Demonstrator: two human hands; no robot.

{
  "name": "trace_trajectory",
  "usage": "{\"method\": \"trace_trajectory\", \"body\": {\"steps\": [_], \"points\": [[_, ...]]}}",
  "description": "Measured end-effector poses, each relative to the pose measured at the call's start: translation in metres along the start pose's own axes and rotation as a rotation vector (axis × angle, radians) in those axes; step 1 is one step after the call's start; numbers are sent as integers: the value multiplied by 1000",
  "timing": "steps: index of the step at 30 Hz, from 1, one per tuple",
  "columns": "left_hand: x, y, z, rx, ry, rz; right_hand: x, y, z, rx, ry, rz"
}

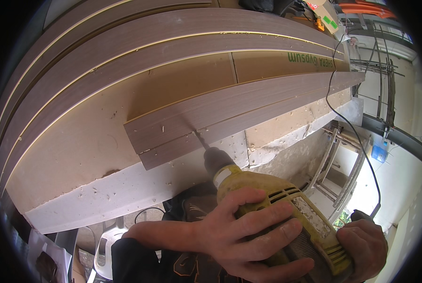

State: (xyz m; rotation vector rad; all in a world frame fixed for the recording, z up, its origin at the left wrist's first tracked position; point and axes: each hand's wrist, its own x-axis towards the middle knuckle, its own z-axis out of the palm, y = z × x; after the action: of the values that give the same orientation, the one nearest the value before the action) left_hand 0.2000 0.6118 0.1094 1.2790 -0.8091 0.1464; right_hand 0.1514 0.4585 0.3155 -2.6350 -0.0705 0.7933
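Head view: one yellow corded drill (286, 207), bit (200, 139) touching the seam between two short brown laminate strips (192, 125) at centre. Left hand (241, 236) wrapped over the drill body, fingers curled across its vents. Right hand (364, 245) closed on the rear grip at 4 o'clock, partly cut off by the rim. One black cord (347, 122) runs up to 1 o'clock. Worktop (79, 151): pale board, dusted with chips; several long strips stacked at 11 o'clock. Trigger hidden. Scaffolding below at 4 o'clock, blurry.

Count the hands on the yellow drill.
2: the left hand wraps over the yellow drill body; the right hand grips its rear at the lower right, partly cut off.
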Motion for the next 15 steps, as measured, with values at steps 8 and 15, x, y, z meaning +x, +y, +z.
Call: {"method": "trace_trajectory", "body": {"steps": [8, 15], "points": [[4, -9, 3, -7, 33, 144, 0, -4, -5, -16, -49, 64], [22, 13, 12, 28, 120, 192, -32, -7, -14, -22, -205, 339]]}}
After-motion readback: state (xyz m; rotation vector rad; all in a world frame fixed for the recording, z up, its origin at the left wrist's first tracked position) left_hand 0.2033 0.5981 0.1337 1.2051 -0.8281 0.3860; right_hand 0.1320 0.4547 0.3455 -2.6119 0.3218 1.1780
